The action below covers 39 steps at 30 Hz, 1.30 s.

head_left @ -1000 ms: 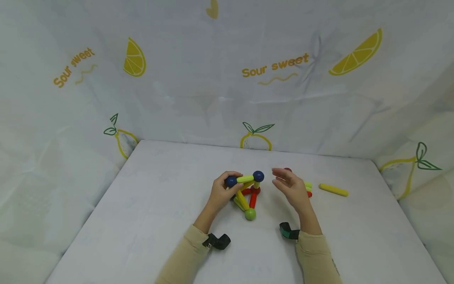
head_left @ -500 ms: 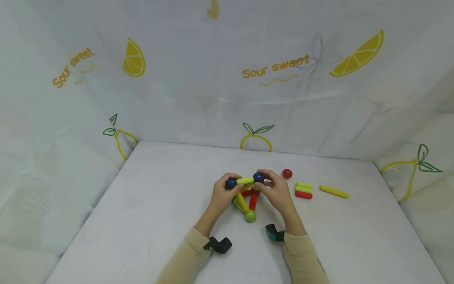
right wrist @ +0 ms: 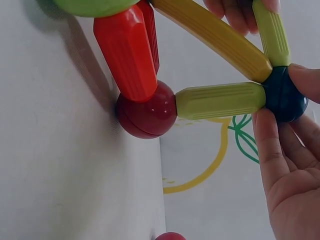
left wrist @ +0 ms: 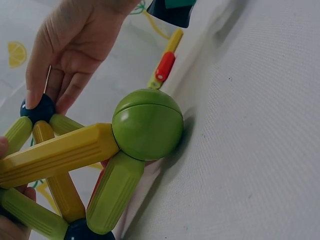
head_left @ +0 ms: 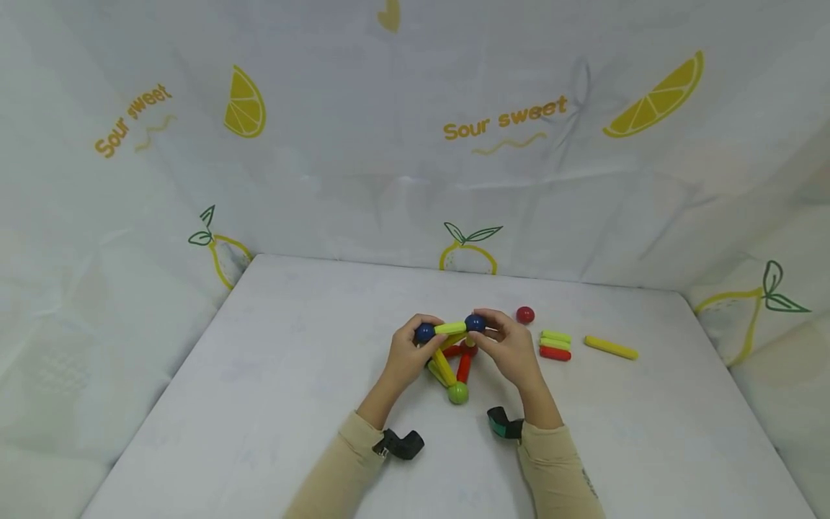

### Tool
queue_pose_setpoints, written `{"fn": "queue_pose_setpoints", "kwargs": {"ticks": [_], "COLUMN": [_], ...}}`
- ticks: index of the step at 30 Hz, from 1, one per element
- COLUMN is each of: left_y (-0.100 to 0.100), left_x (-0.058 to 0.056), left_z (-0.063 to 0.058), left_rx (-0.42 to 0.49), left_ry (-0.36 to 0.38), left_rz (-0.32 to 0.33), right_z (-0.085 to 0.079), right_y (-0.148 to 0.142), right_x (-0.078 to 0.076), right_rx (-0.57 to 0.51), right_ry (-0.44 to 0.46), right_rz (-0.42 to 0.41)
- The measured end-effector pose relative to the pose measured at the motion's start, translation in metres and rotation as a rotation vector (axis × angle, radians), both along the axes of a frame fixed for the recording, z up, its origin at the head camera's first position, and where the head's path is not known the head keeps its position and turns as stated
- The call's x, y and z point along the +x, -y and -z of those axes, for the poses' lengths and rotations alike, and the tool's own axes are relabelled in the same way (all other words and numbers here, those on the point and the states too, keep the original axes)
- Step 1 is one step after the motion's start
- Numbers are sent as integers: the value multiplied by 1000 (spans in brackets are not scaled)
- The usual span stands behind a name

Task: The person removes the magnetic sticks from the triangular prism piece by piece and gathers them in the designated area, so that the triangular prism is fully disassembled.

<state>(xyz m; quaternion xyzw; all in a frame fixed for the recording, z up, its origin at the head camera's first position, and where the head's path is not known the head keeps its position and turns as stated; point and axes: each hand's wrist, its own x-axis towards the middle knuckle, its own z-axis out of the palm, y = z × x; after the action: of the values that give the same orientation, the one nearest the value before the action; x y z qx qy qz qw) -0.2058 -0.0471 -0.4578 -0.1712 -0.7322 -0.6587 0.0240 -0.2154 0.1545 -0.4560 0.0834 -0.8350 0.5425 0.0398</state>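
Clock directions refer to the head view, with 12 o'clock away from the person. The rod-and-ball assembly [head_left: 464,367] is located near the middle of the white table [head_left: 285,360], between the two hands.

Left hand [head_left: 405,352]: positioned at 9 o'clock of the assembly. The fingers are curled, with thumb and forefinger gripping the upper left navy ball [head_left: 424,332] and the thumb close along the adjoining light green rod [head_left: 450,328].

Right hand [head_left: 512,351]: positioned at 3 o'clock. Thumb and forefinger pinch the upper right navy ball [right wrist: 285,95] from opposite sides; the gap between them is the width of the ball.

Assembly: the light green rod joins the two upper balls. A green ball [left wrist: 148,124] forms the 6 o'clock corner of the base and connects to a yellow rod [left wrist: 60,154]. A red rod [right wrist: 125,52] links the green ball to a dark red ball [right wrist: 147,111]. A lower navy ball [left wrist: 90,231] is partly cut off by the edge of the left wrist view.

Loose parts: a red ball [head_left: 525,315] lies at 2 o'clock of the assembly. Three short rods [head_left: 555,345], two light green and one red, lie side by side at 3 o'clock. A single yellow stick [head_left: 611,347] lies beyond them, also at 3 o'clock.
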Motion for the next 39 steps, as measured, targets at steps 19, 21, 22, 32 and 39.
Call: {"fn": "queue_pose_setpoints", "kwargs": {"ticks": [19, 21, 22, 32, 39], "left_y": [1, 1, 1, 0, -1], "left_x": [2, 2, 2, 1, 1], "left_z": [-5, -5, -4, -1, -1], "left_rx": [-32, -30, -30, -27, -33], "left_ry": [-8, -11, -13, -41, -36], "left_rz": [-1, 1, 3, 8, 19], "right_z": [5, 5, 6, 7, 9], "right_y": [-7, -7, -7, -12, -16], "right_x": [-2, -2, -3, -7, -9], "right_rx": [-94, -105, -110, -170, -275], "right_ry": [11, 16, 18, 106, 166], "right_rz": [-45, -50, -51, -87, -118]}}
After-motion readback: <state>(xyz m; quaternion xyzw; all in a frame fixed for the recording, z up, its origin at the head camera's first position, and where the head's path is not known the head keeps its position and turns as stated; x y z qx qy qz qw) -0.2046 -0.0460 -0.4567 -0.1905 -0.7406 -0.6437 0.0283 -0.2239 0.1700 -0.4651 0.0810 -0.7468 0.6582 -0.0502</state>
